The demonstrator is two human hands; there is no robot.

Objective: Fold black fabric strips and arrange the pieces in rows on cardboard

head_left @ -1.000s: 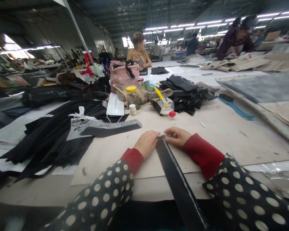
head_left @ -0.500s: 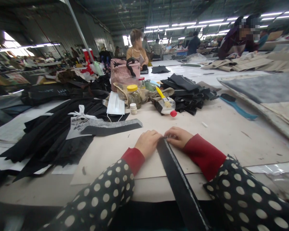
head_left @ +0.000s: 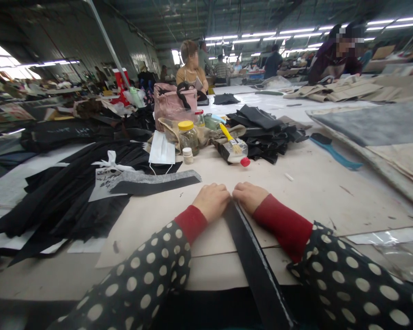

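Note:
A long black fabric strip [head_left: 249, 250] with a pale line along its right side runs from my hands down over the table's near edge. My left hand [head_left: 213, 199] is closed on the left side of its far end, fingers curled under. Knuckle to knuckle with it, my right hand [head_left: 249, 196] is closed at the right side of the same end. The hands cover the strip's tip. To the left, a black and grey strip [head_left: 156, 184] lies on a pile of black fabric pieces [head_left: 72, 197].
A yellow-lidded jar [head_left: 187, 137], a small white bottle [head_left: 187, 156], a face mask [head_left: 162, 149] and a yellow-handled brush [head_left: 229, 135] on a plastic bottle stand beyond my hands. White chalk [head_left: 289, 177] lies to the right. Co-workers are at the far tables.
My right hand has moved slightly left and its fingers have curled in tighter, against my left hand. The view has shifted a little; the strip's far end stays between the hands.

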